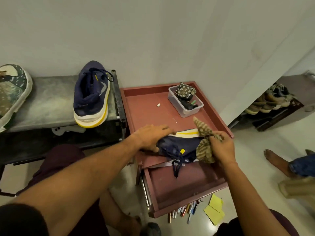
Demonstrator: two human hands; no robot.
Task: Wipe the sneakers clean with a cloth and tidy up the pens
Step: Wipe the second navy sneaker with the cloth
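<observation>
A navy sneaker [175, 147] with a white and yellow sole lies on its side at the front of the reddish side table [144, 106]. My left hand [151, 137] rests over its toe end, fingers spread along the sole. My right hand [221, 147] grips a striped brown cloth [204, 138] bunched against the sneaker's heel end. The matching navy sneaker [92, 94] stands upright on the grey bench [51, 103] to the left. Several pens [185, 211] lie on the floor below the open drawer [184, 183].
A clear plastic box [186, 101] with a small patterned pouch sits at the table's back right, a small white piece [158, 104] beside it. Yellow sticky notes [214, 210] lie near the pens. Another shoe [13, 92] is far left; a shoe rack [271, 101] and someone's foot [276, 159] are right.
</observation>
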